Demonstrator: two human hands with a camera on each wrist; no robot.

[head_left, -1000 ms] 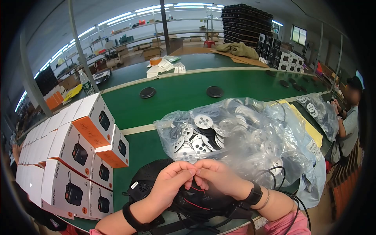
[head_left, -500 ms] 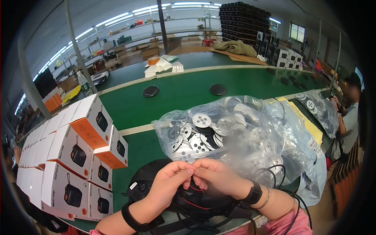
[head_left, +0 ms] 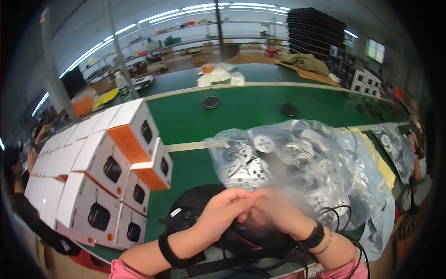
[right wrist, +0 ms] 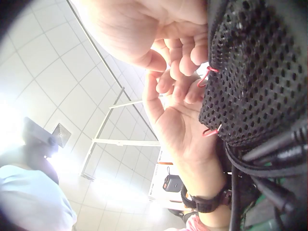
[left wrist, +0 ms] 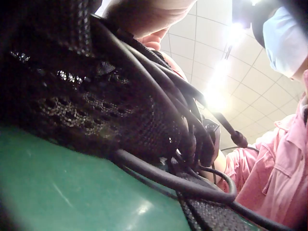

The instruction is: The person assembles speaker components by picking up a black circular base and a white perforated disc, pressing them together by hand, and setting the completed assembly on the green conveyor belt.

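Note:
My left hand (head_left: 227, 211) and right hand (head_left: 281, 214) meet at the fingertips, low in the middle of the head view. Thumbs and fingers are bent toward each other; the right hand is partly blurred. I cannot tell whether anything small is pinched between them. Right below lies a black mesh bag (head_left: 197, 197), its netting filling one side of the right wrist view. Thin red cord (right wrist: 207, 75) loops out of the mesh close to the fingertips. Black cables (left wrist: 168, 180) run along the bag. In the left wrist view, mesh and cables hide most of the fingers.
Stacked white-and-orange speaker boxes (head_left: 86, 204) stand at the left. A clear plastic bag (head_left: 316, 139) of white and black perforated discs lies beyond the hands. Two dark round discs (head_left: 211, 102) rest on the green surface behind. Another person (head_left: 418, 153) works at far right.
The head view has turned left, so boxes, discs and bag appear farther right. Both hands stay joined at the fingertips above the mesh bag.

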